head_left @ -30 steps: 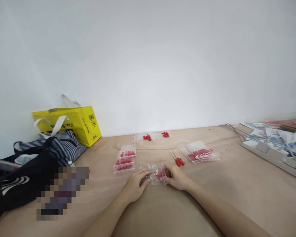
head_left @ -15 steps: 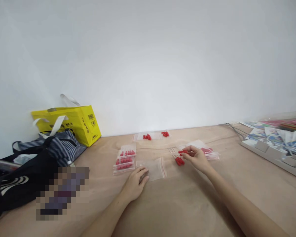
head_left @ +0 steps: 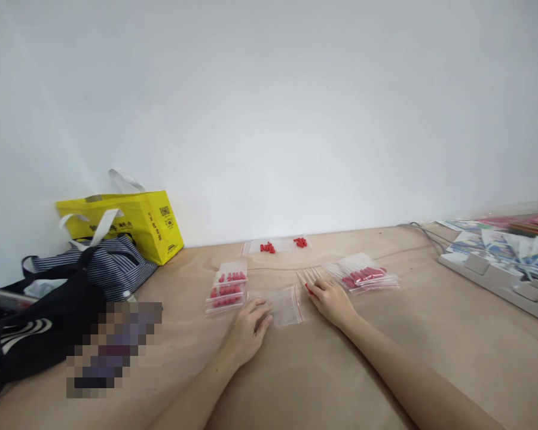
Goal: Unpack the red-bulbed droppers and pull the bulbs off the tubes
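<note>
My left hand [head_left: 250,329] lies with bent, parted fingers on the left part of a flat clear zip bag [head_left: 287,306], which has a red line along its right edge. To the right of that bag, my right hand [head_left: 332,300] is low on the table, its fingers closed over small red pieces [head_left: 309,289]. Thin pale sticks [head_left: 311,275] fan out past the fingertips; they seem to belong to the red pieces, most of which my hand covers. Filled clear bags of red pieces [head_left: 365,276] lie stacked just right of this hand.
More bags with red pieces [head_left: 226,291] overlap left of centre. By the wall lies another clear bag with two red clusters [head_left: 268,248]. A yellow bag [head_left: 161,230], a striped bag [head_left: 116,269] and a black bag [head_left: 45,334] stand left; a white power strip [head_left: 497,286] is right.
My right hand has come down and leftward with the red piece, onto the group of red pieces, uncovering the bag stack behind it. My left hand has barely moved.
</note>
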